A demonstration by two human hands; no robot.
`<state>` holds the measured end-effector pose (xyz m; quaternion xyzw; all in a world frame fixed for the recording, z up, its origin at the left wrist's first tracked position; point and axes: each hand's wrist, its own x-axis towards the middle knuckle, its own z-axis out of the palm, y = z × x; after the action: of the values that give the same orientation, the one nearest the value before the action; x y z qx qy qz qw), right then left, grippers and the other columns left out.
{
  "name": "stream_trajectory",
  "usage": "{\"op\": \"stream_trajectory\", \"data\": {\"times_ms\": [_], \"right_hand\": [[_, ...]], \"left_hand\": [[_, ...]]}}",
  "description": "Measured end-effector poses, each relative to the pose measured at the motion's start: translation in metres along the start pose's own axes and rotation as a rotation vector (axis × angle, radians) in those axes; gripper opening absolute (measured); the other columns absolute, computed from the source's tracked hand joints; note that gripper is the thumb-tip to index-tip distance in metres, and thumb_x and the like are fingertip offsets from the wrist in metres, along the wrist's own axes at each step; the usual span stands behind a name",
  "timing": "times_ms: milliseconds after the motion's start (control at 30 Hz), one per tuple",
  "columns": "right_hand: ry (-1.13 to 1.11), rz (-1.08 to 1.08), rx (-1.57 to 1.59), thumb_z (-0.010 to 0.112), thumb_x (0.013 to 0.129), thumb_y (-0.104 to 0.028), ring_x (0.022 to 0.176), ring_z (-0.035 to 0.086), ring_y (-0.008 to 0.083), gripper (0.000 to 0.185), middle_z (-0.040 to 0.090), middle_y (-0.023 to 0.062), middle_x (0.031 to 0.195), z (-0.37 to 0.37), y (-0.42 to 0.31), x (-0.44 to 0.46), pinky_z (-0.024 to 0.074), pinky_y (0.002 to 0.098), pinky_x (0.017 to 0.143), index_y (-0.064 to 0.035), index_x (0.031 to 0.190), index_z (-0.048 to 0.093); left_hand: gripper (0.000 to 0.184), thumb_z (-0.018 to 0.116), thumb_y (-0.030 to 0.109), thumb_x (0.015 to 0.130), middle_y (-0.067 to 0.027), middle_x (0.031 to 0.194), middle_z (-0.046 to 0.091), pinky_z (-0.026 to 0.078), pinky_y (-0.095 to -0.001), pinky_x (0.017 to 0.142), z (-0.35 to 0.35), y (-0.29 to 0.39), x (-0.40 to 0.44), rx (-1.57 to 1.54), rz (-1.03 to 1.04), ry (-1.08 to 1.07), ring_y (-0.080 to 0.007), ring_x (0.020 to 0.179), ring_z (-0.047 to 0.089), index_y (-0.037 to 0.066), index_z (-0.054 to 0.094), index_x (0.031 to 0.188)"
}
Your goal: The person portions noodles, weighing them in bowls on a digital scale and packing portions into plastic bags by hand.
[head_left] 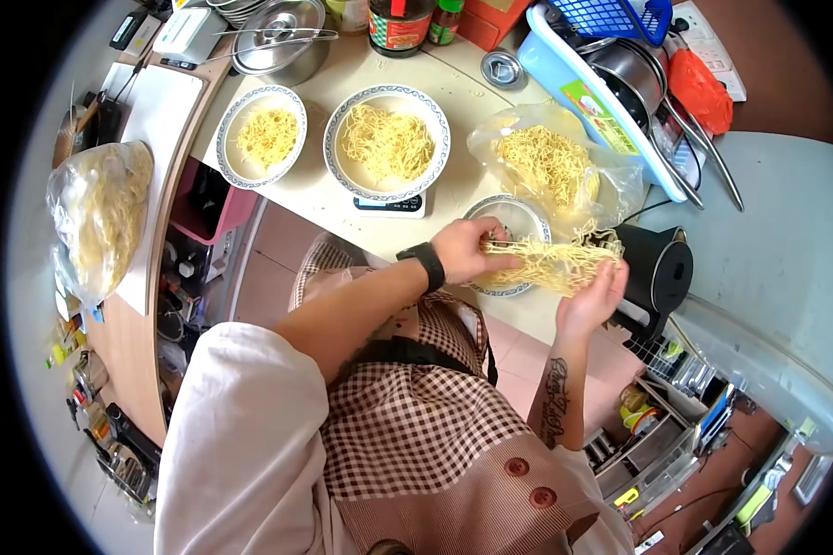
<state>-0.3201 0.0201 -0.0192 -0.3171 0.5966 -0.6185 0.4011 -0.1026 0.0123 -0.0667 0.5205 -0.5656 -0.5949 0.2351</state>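
A clump of yellow noodles [551,264] stretches between my two hands, above a patterned bowl [525,215] near the counter's front edge. My left hand [467,252], with a black watch on its wrist, has its fingers closed on one end. The other end is gripped by my right hand [595,294]. Behind them lies an open plastic bag [620,185] with more noodles [548,159]. To the left, a large bowl [335,153] of noodles stands on a digital scale [391,209], and a smaller bowl [224,148] also holds noodles.
A black kettle [662,273] stands right of my right hand. Beyond the bag is a blue basin [551,60] with pots. A lidded steel pot [282,46] and a dark jar [400,28] line the back. A filled plastic bag [102,217] lies far left.
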Motion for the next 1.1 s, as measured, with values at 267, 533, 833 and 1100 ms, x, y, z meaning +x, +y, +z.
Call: {"op": "stream_trajectory", "data": {"times_ms": [267,533,833,1100], "right_hand": [[0.044,-0.145,0.272,0.053,0.101,-0.018,0.104,0.064,0.0269,0.027,0.063,0.0138,0.117,-0.023,-0.05,0.008,0.0566,0.0435,0.086,-0.002,0.122,0.055],[-0.079,-0.143,0.363,0.053,0.102,-0.02,0.111,0.061,0.0299,0.036,0.059,0.0168,0.127,-0.01,-0.081,-0.009,0.0562,0.0469,0.091,-0.0024,0.133,0.048],[-0.08,-0.102,0.35,0.05,0.103,-0.029,0.111,0.061,0.0287,0.042,0.058,0.0146,0.127,0.01,-0.095,-0.03,0.0549,0.0442,0.092,-0.0038,0.136,0.046],[0.368,-0.333,0.237,0.048,0.101,-0.046,0.112,0.063,0.0264,0.053,0.058,0.0113,0.13,0.022,-0.173,-0.048,0.0538,0.0469,0.098,-0.0077,0.137,0.049]], "left_hand": [[0.058,0.068,0.058,0.081,-0.0158,0.096,0.07,0.054,-0.043,0.08,-0.01,-0.021,-0.002,0.642,0.085,-0.138,-0.0344,0.091,0.068,0.008,0.065,0.111],[0.058,0.072,0.045,0.082,-0.0149,0.102,0.071,0.053,-0.0449,0.083,0.011,0.002,0.016,0.683,0.076,-0.296,-0.0354,0.093,0.068,0.011,0.055,0.127],[0.031,0.058,0.022,0.09,-0.0166,0.102,0.071,0.053,-0.0449,0.081,0.032,-0.008,0.019,0.657,0.162,-0.386,-0.0358,0.092,0.069,0.011,0.064,0.118],[0.026,0.051,0.015,0.093,-0.0149,0.11,0.071,0.056,-0.0423,0.082,0.041,-0.009,0.033,0.996,-0.05,-0.464,-0.0298,0.102,0.07,0.006,0.07,0.108]]}}
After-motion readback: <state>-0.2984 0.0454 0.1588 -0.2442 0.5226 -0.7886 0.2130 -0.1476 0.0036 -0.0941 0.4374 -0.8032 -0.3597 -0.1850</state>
